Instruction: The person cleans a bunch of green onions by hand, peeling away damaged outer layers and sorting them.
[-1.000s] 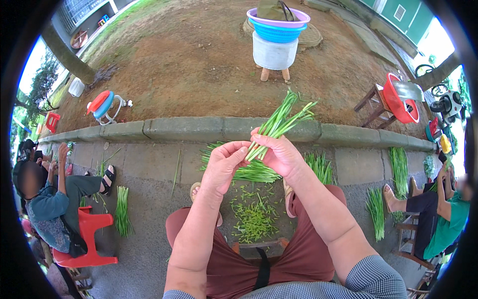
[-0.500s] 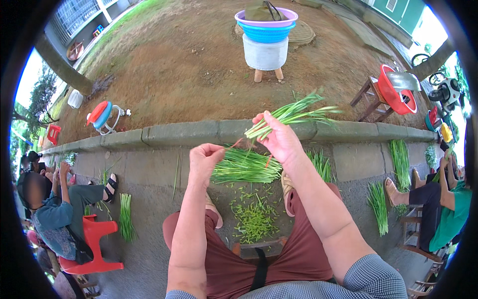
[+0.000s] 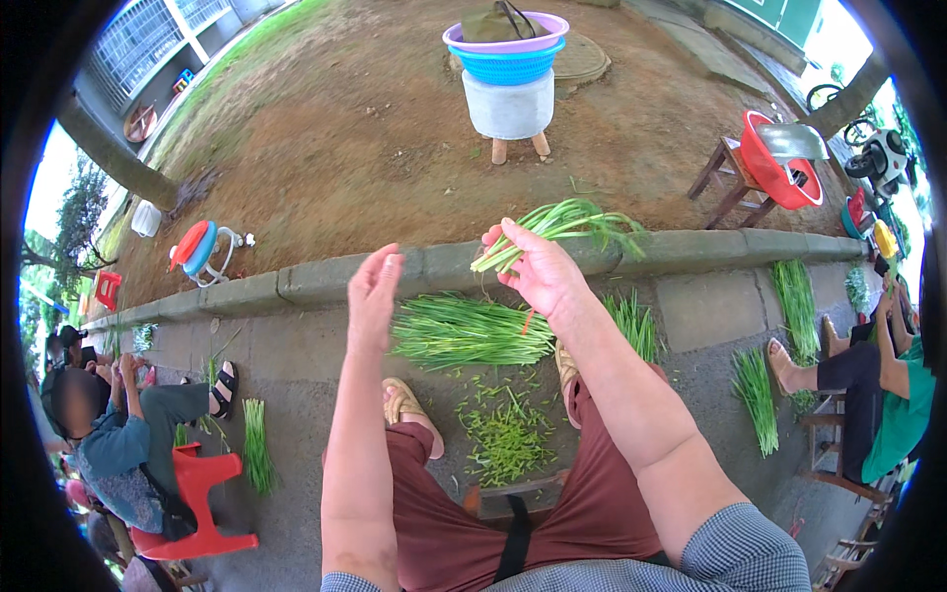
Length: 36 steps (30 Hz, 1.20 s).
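Note:
My right hand (image 3: pixel 538 274) is closed round a small bunch of garlic chives (image 3: pixel 572 222), held above the kerb with the pale stem ends to the left and the green tips to the right. Its thumb presses on the stems. My left hand (image 3: pixel 374 294) is raised to the left of it, fingers stretched upward, with nothing seen in it. Below, on the ground, lies a large pile of chives (image 3: pixel 464 331). A thin orange strip (image 3: pixel 529 321) shows at the pile's right end. Short trimmed bits (image 3: pixel 505 434) are scattered between my feet.
A stone kerb (image 3: pixel 345 273) crosses ahead. Beyond it stand stacked basins (image 3: pixel 505 61) on a white stool and a red basin (image 3: pixel 769 163) on a wooden stool. Seated people work at left and right, beside more chive bundles (image 3: pixel 756 400) and a red chair (image 3: pixel 205 503).
My left hand has moved left and up, away from the bunch, and its pinched fingers have opened out. The orange strip no longer stretches toward it. My right hand still holds the bunch.

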Each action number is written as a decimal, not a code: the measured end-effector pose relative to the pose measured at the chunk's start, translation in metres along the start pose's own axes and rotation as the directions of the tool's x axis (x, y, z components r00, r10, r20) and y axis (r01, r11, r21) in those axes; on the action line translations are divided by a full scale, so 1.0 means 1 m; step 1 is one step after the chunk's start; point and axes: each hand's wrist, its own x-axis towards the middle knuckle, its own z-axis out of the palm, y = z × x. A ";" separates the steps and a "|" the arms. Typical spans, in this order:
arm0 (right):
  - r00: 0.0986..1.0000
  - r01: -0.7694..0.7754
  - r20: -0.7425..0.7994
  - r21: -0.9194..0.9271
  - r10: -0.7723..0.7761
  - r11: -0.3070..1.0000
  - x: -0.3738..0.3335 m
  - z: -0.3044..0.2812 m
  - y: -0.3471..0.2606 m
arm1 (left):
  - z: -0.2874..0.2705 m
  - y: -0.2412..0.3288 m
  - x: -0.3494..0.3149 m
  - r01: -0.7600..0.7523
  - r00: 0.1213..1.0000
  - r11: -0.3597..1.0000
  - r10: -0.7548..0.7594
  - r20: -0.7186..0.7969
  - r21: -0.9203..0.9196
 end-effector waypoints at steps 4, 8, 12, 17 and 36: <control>0.998 0.057 0.020 -0.084 -0.055 0.995 -0.004 0.015 0.004 | 0.041 0.038 -0.046 -0.002 0.984 0.970 0.045 0.173 -0.241; 0.996 0.083 0.024 -0.176 -0.080 0.981 -0.006 0.027 0.013 | 0.051 0.031 -0.050 -0.195 0.974 0.980 0.198 0.108 -0.042; 0.991 0.117 0.082 -0.153 -0.105 0.981 -0.004 0.025 0.014 | 0.039 0.026 -0.040 -0.162 0.986 0.982 0.165 -0.024 0.097; 0.997 0.024 0.075 0.054 -0.028 0.998 -0.002 0.023 0.010 | -0.028 0.034 -0.020 -0.170 0.914 0.685 0.379 -0.148 0.708; 0.994 -0.072 0.086 0.102 0.064 0.992 0.002 0.035 0.042 | 0.069 0.025 -0.076 0.015 0.967 0.895 -0.127 -0.222 -0.446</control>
